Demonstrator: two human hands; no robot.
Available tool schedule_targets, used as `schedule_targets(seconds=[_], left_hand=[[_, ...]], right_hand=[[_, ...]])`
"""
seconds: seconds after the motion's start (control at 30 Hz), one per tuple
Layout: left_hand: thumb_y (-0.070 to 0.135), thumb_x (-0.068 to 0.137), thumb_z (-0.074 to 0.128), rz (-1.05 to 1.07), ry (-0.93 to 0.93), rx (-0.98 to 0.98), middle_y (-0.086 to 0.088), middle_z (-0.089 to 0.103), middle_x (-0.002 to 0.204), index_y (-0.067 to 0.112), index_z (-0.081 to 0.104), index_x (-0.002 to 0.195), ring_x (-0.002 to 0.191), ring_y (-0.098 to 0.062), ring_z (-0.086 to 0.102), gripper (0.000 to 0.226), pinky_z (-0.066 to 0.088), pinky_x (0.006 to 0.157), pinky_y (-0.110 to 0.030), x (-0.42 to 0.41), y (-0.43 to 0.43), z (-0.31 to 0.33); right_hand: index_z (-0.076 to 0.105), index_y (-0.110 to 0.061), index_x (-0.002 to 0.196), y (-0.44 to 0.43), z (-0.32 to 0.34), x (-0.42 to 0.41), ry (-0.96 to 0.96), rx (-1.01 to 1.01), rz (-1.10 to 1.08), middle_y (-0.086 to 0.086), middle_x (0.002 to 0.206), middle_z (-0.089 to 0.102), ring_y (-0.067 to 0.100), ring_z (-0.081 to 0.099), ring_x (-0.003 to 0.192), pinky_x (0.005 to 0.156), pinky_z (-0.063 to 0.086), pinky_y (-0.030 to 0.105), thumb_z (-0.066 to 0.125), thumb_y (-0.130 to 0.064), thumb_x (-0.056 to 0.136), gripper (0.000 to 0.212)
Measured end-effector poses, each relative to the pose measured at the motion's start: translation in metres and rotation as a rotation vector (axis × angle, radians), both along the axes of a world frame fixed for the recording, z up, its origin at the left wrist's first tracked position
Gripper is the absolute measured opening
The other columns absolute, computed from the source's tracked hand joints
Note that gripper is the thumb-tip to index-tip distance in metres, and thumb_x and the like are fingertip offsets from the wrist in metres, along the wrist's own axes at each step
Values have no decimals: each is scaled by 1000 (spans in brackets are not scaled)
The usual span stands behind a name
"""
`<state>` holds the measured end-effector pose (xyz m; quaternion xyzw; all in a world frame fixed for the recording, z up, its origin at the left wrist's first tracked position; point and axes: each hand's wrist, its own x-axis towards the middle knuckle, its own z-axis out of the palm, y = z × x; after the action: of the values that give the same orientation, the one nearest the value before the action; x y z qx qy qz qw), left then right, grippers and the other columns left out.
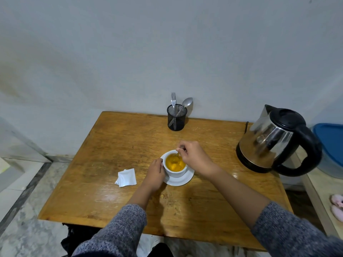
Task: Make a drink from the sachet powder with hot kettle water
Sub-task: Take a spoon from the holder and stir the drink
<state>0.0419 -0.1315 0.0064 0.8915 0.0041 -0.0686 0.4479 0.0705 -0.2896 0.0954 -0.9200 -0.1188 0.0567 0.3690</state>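
One white cup (175, 170) of orange liquid is sitting on one saucer (182, 179) — the left hand (155, 173) is gripping its side, the right hand (194, 157) pinching one spoon (178, 154) inside; one torn sachet (126, 177) left, one kettle (274, 140) right.

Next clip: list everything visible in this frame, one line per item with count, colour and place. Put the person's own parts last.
Table: 1, brown wood, centre, against the wall.
Cup: 1, white, on the saucer, holds orange-yellow drink.
Saucer: 1, white, mid-table under the cup.
Stirring spoon: 1, metal, mostly hidden, dipping into the cup.
Sachet: 1, white, torn open, lying left of the cup.
Kettle: 1, steel with black lid, handle and base, right side of table.
Mesh holder: 1, black, back edge of table.
Fork: 1, metal, standing in holder.
Spoon: 1, metal, standing in holder.
Blue bin lid: 1, far right.
Left hand: steadying the cup's side.
Right hand: over the cup, pinching the stirring spoon.
Sleeves: 2, grey knit.
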Motion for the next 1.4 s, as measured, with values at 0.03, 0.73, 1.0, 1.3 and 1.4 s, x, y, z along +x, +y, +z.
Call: schedule_targets(seconds=[0.03,0.73,1.0,1.3,1.4], left_hand=[[17,97,33,2,4,-3,-14,52,117,10,49,119,102,-16,45,28,35,89,-27,0,0,0],[17,97,34,40,29,-25,-15,51,120,12,50,123,106,-19,46,30,36,92,-30,-2,-1,6],[18,97,35,41,34,-42,-13,51,121,13,49,124,105,-16,45,31,36,93,-30,-3,-1,6],[20,97,35,49,18,-39,-12,51,120,14,48,125,108,-18,47,32,37,94,-30,-2,-1,4],[19,97,35,60,6,-40,-10,51,120,14,49,125,107,-17,46,31,37,94,-30,-3,-2,1]], right_hand=[[65,-10,91,-3,1,-1,4,-7,23,10,89,68,23,63,78,72,56,44,54,-19,92,14],[63,-6,86,-48,24,-11,-246,198,342,5,86,62,14,58,81,74,50,24,57,-14,87,10],[64,-13,78,-53,19,-6,-185,362,132,-6,75,62,5,60,72,69,51,18,61,-16,86,9],[63,-9,85,-71,3,-4,70,1055,-657,13,80,68,13,70,67,65,57,16,57,-5,90,9],[60,-3,88,-80,-15,-13,193,1211,-842,18,87,68,15,72,72,64,58,15,54,1,90,8]])
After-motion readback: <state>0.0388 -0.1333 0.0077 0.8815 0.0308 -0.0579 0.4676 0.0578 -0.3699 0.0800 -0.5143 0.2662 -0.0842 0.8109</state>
